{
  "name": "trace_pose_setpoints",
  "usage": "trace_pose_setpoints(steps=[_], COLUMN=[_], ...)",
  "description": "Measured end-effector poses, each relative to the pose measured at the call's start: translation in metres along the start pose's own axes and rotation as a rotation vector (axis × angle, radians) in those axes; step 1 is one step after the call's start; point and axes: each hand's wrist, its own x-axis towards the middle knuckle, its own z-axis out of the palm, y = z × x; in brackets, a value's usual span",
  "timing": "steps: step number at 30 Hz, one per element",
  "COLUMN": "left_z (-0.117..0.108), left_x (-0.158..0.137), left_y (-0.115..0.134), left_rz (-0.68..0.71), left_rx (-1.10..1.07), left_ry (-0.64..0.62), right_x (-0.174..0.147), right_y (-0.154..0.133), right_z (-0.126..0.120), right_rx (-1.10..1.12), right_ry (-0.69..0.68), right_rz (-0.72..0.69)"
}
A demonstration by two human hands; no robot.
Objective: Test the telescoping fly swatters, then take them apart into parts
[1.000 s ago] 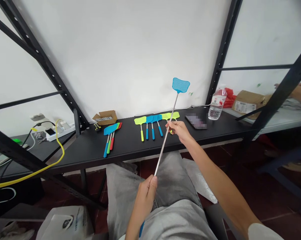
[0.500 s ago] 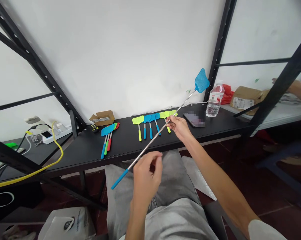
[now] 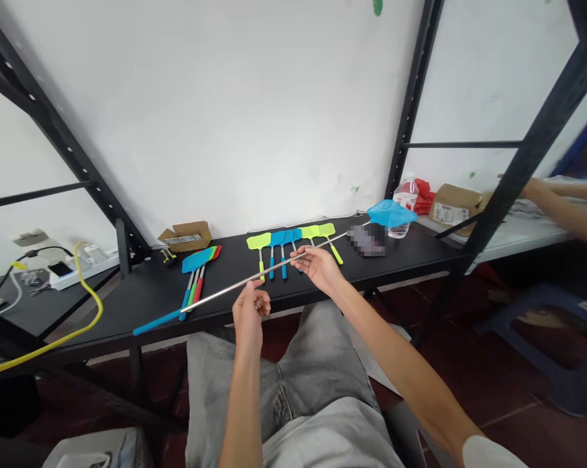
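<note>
A blue fly swatter [image 3: 215, 294] with a long thin metal rod stretches slantwise over the table. Its blue mesh head [image 3: 392, 213] is at the right, in front of the water bottle, and its blue handle is at the lower left. My right hand [image 3: 320, 268] pinches the rod near its middle. Further toward the handle, the curled fingers of my left hand [image 3: 250, 309] close at the rod; their exact hold is partly hidden. Behind the rod lies a row of several short yellow-green and blue swatters [image 3: 259, 242]. A blue, green and red stack of swatters [image 3: 195, 261] lies to the left.
On the black table [image 3: 142, 286] are an opened cardboard box [image 3: 186, 238], a blurred-out phone [image 3: 368, 240] and a water bottle [image 3: 405, 195]. A yellow cable [image 3: 95, 299] and power strip [image 3: 86, 268] are at left. Dark shelf posts flank the table. Another person's arm [image 3: 561, 208] shows at right.
The swatter has tipped to a flatter slant, its head lower and its handle further left. My left hand has come up to the rod; my right hand keeps its pinch. The view has shifted slightly.
</note>
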Motion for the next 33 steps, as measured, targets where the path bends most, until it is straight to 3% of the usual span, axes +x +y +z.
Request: trace_pose_setpoints(steps=[5,9,19,26,33], left_z=[0.002,-0.001,-0.052,-0.052,-0.060], left_x=[0.002,0.001,0.006,0.003,0.001], left_y=[0.001,-0.001,0.025,0.028,0.031], left_rz=[0.028,0.081,0.174,0.157,0.128], left_rx=[-0.040,-0.079,-0.144,-0.126,-0.111], left_ry=[-0.010,0.052,0.230,0.222,0.246], right_x=[-0.007,-0.009,0.002,0.005,0.004], right_y=[0.021,0.028,-0.008,-0.007,-0.018], right_z=[0.011,0.015,-0.004,-0.006,-0.015], right_rx=[-0.023,-0.070,0.013,0.148,0.189], right_ry=[-0.147,-0.214,0.059,0.175,0.247], right_rz=[0.089,0.128,-0.070,-0.059,-0.133])
